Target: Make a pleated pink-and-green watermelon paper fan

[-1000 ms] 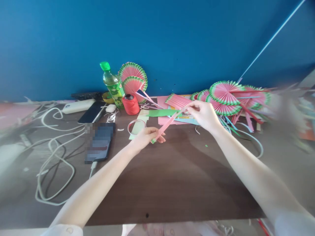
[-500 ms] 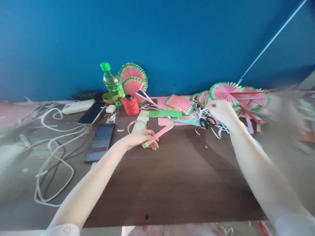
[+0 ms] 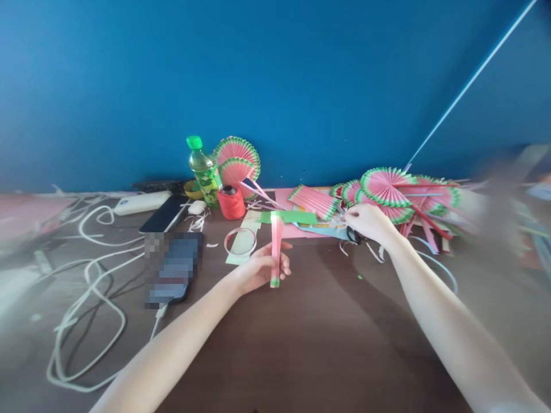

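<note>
A narrow bundle of pleated pink paper (image 3: 276, 249) with green ends stands nearly upright in my left hand (image 3: 262, 268), pinched between thumb and fingers above the brown table. Beyond it lie a green paper strip (image 3: 301, 217) and a roll of clear tape (image 3: 240, 242). My right hand (image 3: 368, 222) is at the back, among pale paper scraps. Its fingertips are closed together, and what they pinch cannot be made out. Just under this hand, black scissors (image 3: 353, 236) are partly hidden. An unfolded pleated pink sheet (image 3: 314, 202) lies left of the right hand.
Finished pink-and-green fans (image 3: 387, 186) are piled at the back right; others lean on the blue wall (image 3: 275, 86). A green-capped bottle (image 3: 204, 175) and a red thread spool (image 3: 231, 202) stand back left. Phones (image 3: 176, 267) and a looped white cable (image 3: 86, 321) lie left.
The pleated bundle in my left hand has turned from slanted to nearly upright. My right hand has shifted slightly left among the scraps. The view has tilted up a little.
</note>
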`<state>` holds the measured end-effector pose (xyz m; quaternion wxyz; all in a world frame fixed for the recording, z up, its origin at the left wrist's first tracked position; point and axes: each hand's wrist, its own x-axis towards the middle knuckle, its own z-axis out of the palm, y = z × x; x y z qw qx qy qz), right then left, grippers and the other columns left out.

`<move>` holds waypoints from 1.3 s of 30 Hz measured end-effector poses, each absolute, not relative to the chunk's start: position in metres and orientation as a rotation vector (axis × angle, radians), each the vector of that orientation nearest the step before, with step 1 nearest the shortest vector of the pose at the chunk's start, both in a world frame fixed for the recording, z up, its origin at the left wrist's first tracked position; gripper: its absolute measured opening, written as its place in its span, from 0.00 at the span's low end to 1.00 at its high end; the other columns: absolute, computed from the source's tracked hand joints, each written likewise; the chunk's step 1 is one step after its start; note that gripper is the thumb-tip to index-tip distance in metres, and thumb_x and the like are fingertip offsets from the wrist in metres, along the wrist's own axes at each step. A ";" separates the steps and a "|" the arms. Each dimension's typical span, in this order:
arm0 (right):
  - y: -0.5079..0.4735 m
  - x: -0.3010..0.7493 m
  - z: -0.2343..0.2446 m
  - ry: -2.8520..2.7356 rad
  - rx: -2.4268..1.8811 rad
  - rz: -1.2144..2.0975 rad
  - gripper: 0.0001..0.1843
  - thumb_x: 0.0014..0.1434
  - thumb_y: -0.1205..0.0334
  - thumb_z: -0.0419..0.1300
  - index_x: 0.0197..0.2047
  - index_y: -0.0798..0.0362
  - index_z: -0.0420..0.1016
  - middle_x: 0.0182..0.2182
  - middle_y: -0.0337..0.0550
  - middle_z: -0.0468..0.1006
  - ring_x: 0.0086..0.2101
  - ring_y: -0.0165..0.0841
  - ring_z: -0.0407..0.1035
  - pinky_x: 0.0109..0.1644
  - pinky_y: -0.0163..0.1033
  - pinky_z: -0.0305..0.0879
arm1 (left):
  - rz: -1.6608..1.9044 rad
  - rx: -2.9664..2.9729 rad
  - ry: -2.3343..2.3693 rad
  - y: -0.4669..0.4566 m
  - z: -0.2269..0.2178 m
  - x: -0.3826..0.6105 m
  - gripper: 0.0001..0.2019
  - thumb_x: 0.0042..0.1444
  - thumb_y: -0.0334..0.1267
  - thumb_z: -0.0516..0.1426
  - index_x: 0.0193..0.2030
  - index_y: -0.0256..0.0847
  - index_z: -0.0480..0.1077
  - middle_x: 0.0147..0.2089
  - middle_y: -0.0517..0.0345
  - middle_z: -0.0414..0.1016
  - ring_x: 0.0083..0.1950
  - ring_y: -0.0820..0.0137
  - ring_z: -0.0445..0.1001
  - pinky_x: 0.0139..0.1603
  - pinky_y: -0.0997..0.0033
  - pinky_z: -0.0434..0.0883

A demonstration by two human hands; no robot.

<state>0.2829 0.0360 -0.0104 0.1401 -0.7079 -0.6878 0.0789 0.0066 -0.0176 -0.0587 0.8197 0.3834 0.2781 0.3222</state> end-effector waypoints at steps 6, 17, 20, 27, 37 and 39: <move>0.035 0.285 -0.009 -1.949 -1.887 0.559 0.15 0.51 0.62 0.50 0.36 0.51 0.76 0.27 0.40 0.81 0.24 0.32 0.72 0.28 0.33 0.63 | 0.746 0.694 0.492 -0.012 -0.070 0.006 0.20 0.39 0.22 0.53 0.41 0.39 0.67 0.22 0.66 0.60 0.20 0.80 0.58 0.24 0.76 0.57; 0.130 0.263 -0.026 -1.919 -1.821 0.391 0.18 0.54 0.73 0.50 0.47 0.62 0.72 0.44 0.52 0.76 0.44 0.32 0.70 0.51 0.34 0.62 | 0.669 0.577 0.423 -0.008 -0.072 0.007 0.12 0.57 0.42 0.53 0.42 0.37 0.67 0.25 0.63 0.56 0.24 0.77 0.58 0.31 0.74 0.60; 0.158 0.253 -0.028 -1.969 -1.896 0.401 0.17 0.54 0.72 0.55 0.48 0.61 0.71 0.45 0.52 0.75 0.46 0.36 0.69 0.52 0.38 0.62 | 0.695 0.580 0.415 -0.008 -0.076 0.006 0.11 0.55 0.40 0.55 0.41 0.35 0.67 0.25 0.64 0.55 0.25 0.78 0.58 0.32 0.74 0.61; 0.176 0.238 -0.033 -2.056 -1.937 0.440 0.13 0.57 0.64 0.57 0.47 0.56 0.70 0.45 0.48 0.71 0.43 0.36 0.68 0.47 0.43 0.66 | 0.716 0.547 0.395 -0.009 -0.076 0.006 0.09 0.55 0.41 0.56 0.37 0.36 0.66 0.24 0.64 0.56 0.25 0.77 0.61 0.34 0.72 0.63; 0.149 0.242 0.018 -1.777 -1.576 0.247 0.11 0.51 0.67 0.53 0.39 0.58 0.70 0.42 0.50 0.70 0.41 0.38 0.67 0.49 0.42 0.61 | 0.816 0.569 0.459 -0.011 -0.072 0.007 0.08 0.50 0.35 0.61 0.34 0.38 0.65 0.24 0.65 0.60 0.29 0.76 0.67 0.44 0.65 0.67; 0.129 0.239 0.019 -1.641 -1.352 0.575 0.11 0.50 0.64 0.55 0.39 0.55 0.68 0.39 0.47 0.72 0.39 0.37 0.68 0.44 0.42 0.64 | 0.862 0.571 0.490 -0.011 -0.070 0.009 0.10 0.48 0.37 0.62 0.33 0.38 0.64 0.23 0.65 0.60 0.29 0.75 0.67 0.42 0.66 0.68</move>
